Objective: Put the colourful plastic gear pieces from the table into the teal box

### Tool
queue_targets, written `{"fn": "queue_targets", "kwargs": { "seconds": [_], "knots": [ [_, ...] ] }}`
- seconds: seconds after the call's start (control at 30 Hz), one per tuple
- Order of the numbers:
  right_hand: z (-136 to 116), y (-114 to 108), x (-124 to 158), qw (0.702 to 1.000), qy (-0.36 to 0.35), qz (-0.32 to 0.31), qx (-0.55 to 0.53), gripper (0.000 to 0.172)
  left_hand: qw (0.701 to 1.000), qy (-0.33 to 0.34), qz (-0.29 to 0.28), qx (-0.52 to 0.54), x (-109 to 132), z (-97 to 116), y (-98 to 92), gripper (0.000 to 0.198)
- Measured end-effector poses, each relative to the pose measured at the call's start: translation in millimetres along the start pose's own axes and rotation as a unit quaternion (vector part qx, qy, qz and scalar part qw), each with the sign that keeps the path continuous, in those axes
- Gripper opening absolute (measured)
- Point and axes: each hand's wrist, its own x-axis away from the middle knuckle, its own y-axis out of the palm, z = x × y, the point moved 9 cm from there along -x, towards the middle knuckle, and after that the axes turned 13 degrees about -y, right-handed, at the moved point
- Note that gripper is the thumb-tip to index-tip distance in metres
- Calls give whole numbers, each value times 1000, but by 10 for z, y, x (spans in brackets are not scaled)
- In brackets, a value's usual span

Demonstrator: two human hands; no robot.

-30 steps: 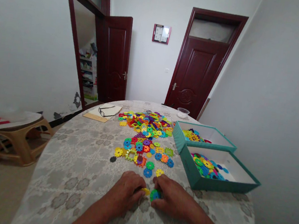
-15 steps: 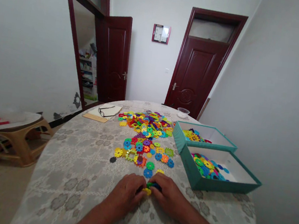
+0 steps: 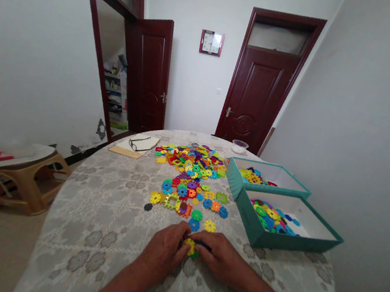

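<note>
My left hand [image 3: 164, 249] and my right hand [image 3: 219, 257] meet at the near edge of the round table [image 3: 100, 219]. Both are closed in a pinch on a small cluster of plastic snowflake discs [image 3: 191, 248], yellow in front with green and blue behind. Just beyond my fingers lie a loose yellow disc [image 3: 210, 225] and a blue one [image 3: 193, 224]. Farther out is a scatter of coloured discs [image 3: 189, 195], and a large heap of them [image 3: 191, 159] sits near the table's far side.
Two teal boxes with discs inside stand at the right, one near [image 3: 287, 221] and one farther [image 3: 267, 176]. Glasses [image 3: 139, 143] rest on a notebook at the far left. A small white bowl [image 3: 239, 146] sits at the far edge. A low stool [image 3: 21, 172] stands left of the table.
My hands have drawn together and shifted slightly away from me. The green and blue discs in my right hand are now pressed behind the yellow disc from my left.
</note>
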Motion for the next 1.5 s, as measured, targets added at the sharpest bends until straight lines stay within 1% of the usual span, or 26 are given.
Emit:
{"fn": "queue_targets", "kwargs": {
  "seconds": [0.13, 0.23, 0.27, 0.33, 0.4, 0.47, 0.53, 0.73, 0.87, 1.0, 1.07, 1.17, 1.23, 1.33, 1.4, 1.5],
  "knots": [
    [61, -3, 24, 999, 36, 9, 11, 32, 999, 0, -24, 42, 7, 19, 13, 21],
    [102, -39, 24, 998, 52, 39, 6, 28, 998, 2, -18, 67, 1, 22, -14, 33],
    [117, -52, 23, 997, 53, 49, 1, 26, 998, 8, -12, 66, -2, 28, -25, 32],
    [148, -74, 22, 996, 49, 68, 1, 26, 998, 28, -2, 54, -3, 48, -35, 21],
    [175, -84, 28, 996, 40, 79, 7, 32, 998, 53, 3, 39, 0, 65, -23, 11],
    [177, -77, 36, 996, 25, 83, 11, 40, 997, 76, 1, 35, 5, 76, 7, 9],
    [160, -61, 41, 997, 16, 79, 15, 44, 996, 84, -6, 34, 6, 72, 43, 11],
    [85, -23, 1, 997, 8, 64, 38, 30, 999, 26, -21, 39, -24, 10, 66, 14],
    [68, -8, -27, 996, -11, 63, 57, 20, 999, 14, -18, 30, -17, 5, 48, 15],
    [67, 48, -35, 997, -17, 43, 61, 19, 1000, 13, -19, 21, -13, 1, 60, 14],
    [52, 54, -38, 997, -23, 45, 59, 19, 1000, 14, -19, 19, -18, 1, 64, 13],
    [27, 18, -36, 995, -29, 72, 58, 21, 1000, 23, -11, 17, -31, 10, 52, 7],
    [24, -1, -31, 995, -23, 85, 56, 26, 999, 28, -7, 18, -41, 13, 45, 5],
    [8, 48, -37, 997, -16, 56, 42, 39, 999, 30, -12, 23, -53, 9, 56, 6],
    [-12, 83, -39, 999, -14, 30, 38, 41, 999, 28, -9, 20, -55, -1, 62, 7],
    [-38, 85, -31, 999, -18, 21, 38, 46, 999, 31, -7, 22, -42, -1, 63, 12]
  ]
}}
